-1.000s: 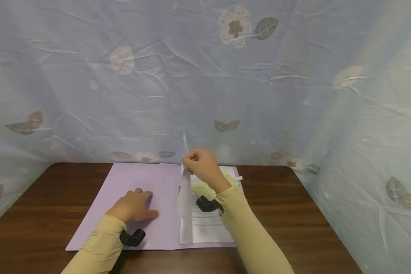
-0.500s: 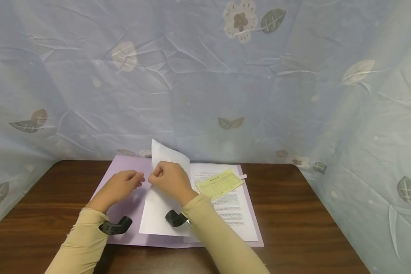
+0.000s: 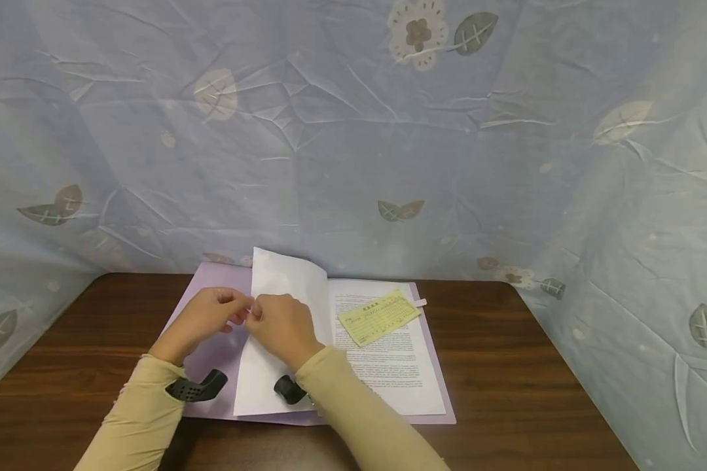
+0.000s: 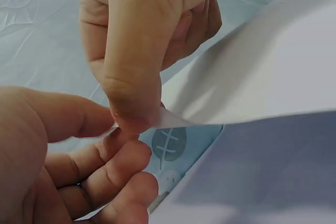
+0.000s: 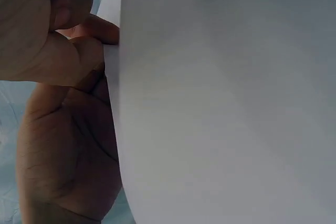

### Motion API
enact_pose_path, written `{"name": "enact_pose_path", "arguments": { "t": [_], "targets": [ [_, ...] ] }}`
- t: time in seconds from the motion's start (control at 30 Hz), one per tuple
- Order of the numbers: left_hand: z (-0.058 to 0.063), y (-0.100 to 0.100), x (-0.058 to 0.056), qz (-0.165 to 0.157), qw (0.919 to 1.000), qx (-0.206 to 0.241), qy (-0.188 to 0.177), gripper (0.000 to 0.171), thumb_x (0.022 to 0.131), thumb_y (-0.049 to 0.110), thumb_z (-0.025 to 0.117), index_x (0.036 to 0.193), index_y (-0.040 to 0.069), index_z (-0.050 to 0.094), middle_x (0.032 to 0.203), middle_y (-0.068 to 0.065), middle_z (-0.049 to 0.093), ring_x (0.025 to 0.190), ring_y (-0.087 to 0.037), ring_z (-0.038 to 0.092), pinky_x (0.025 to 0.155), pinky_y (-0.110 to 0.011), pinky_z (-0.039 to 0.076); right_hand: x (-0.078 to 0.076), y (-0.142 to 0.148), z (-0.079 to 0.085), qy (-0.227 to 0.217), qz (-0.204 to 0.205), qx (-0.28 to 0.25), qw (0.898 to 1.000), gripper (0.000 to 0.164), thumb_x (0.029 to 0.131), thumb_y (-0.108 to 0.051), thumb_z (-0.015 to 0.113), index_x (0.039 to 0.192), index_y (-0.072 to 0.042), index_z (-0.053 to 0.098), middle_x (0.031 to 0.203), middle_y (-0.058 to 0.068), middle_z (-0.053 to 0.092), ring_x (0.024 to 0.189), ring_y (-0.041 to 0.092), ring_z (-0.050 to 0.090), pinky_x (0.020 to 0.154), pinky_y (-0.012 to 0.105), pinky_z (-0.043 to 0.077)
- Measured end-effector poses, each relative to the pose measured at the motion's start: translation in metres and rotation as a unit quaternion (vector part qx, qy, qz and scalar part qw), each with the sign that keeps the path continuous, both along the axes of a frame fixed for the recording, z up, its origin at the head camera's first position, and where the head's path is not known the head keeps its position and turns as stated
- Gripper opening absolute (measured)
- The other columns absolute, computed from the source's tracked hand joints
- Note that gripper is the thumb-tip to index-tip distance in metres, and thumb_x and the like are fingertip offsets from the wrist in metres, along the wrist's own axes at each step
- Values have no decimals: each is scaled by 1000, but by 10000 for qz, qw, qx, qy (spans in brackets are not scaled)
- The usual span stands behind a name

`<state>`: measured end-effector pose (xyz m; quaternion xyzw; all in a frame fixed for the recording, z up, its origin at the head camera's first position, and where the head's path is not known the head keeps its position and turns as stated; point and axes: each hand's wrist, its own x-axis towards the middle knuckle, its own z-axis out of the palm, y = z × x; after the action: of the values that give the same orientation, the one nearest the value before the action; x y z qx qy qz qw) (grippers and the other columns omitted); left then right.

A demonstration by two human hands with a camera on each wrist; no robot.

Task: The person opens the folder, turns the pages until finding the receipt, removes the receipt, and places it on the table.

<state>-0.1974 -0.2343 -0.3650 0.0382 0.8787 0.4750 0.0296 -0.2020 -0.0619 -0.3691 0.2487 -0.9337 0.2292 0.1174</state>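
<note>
A purple folder (image 3: pixel 228 275) lies spread on the table, with printed pages (image 3: pixel 389 373) on its right side. One white sheet (image 3: pixel 290 278) is lifted and turned over toward the left, its blank side showing. The right hand (image 3: pixel 285 329) pinches the sheet's left edge between thumb and fingers. Right beside it, the left hand (image 3: pixel 203 322) meets the same edge. In the left wrist view the left thumb (image 4: pixel 86 116) and index finger come together on the paper just at the right thumb's tip (image 4: pixel 134 119). The left hand's other fingers are loosely curled.
A yellow form slip (image 3: pixel 380 318) with writing lies across the printed page, and a small white tab (image 3: pixel 419 302) sticks out at the right edge. Brown wooden table (image 3: pixel 507 366) surrounds the folder. A patterned cloth curtain (image 3: pixel 353 150) hangs behind and at the sides.
The right hand has carried the sheet leftward, uncovering the yellow slip and printed page. The left hand has risen from the folder to meet the right hand at the sheet's edge.
</note>
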Motion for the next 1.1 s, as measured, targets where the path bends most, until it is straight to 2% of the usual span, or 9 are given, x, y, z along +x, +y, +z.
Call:
{"name": "enact_pose_path", "arguments": {
  "t": [0.1,0.27,0.4,0.57,0.7,0.87,0.97,1.1],
  "targets": [
    [-3,0,0,-36,10000,9,-11,27,102,20,62,108,-3,74,90,-6,72,84,-16,65,69,-32,56,1,1,-3,66,41,1,10000,15,91,-27,72,76,-23,73,63,-15,61,52,3,47,48,20,34],
    [-7,-1,-2,72,9996,-257,9,27,102,21,63,108,-4,72,89,-8,71,86,-19,67,69,-32,58,1,13,-7,-138,123,-345,9992,22,92,-28,67,72,-22,69,53,-13,50,51,4,43,46,20,32],
    [-9,2,-4,146,9990,-429,-29,24,101,17,64,110,-5,68,91,-10,72,85,-20,69,72,-35,61,-6,36,-9,-294,19,-428,9986,24,94,-31,64,72,-21,67,58,-12,52,55,6,46,49,21,35],
    [-9,4,-5,175,9976,-670,57,29,100,15,63,122,-4,62,90,-9,72,79,-19,68,70,-35,57,-22,83,-13,-624,-373,-527,9960,23,96,-32,63,78,-20,70,70,-9,62,64,10,53,60,26,44],
    [-10,4,-5,149,9945,-984,334,35,100,14,63,131,0,56,88,-8,70,74,-19,62,65,-33,49,-34,129,-17,-753,-694,-655,9926,23,98,-30,62,80,-17,69,73,-6,63,66,13,53,62,30,44],
    [-13,2,-5,-119,9874,-1413,701,19,102,10,58,118,6,66,81,-5,63,70,-19,54,62,-34,46,-44,185,-22,-762,-1022,-678,9895,20,96,-25,63,79,-15,68,73,-3,59,66,14,51,60,31,41],
    [-13,3,-4,-188,9838,-1616,756,20,103,10,56,111,10,74,89,-8,68,78,-20,57,68,-37,49,-43,218,-27,-943,-1181,-727,9858,17,95,-22,64,82,-13,69,74,-1,59,67,16,51,62,31,41],
    [-13,4,-4,-206,9823,-1742,653,24,104,9,56,112,7,78,112,-15,73,93,-25,61,80,-43,52,-39,255,-38,-1355,-1476,-566,9781,13,94,-22,63,90,-11,70,79,0,60,70,17,52,61,31,41]
  ]
}}
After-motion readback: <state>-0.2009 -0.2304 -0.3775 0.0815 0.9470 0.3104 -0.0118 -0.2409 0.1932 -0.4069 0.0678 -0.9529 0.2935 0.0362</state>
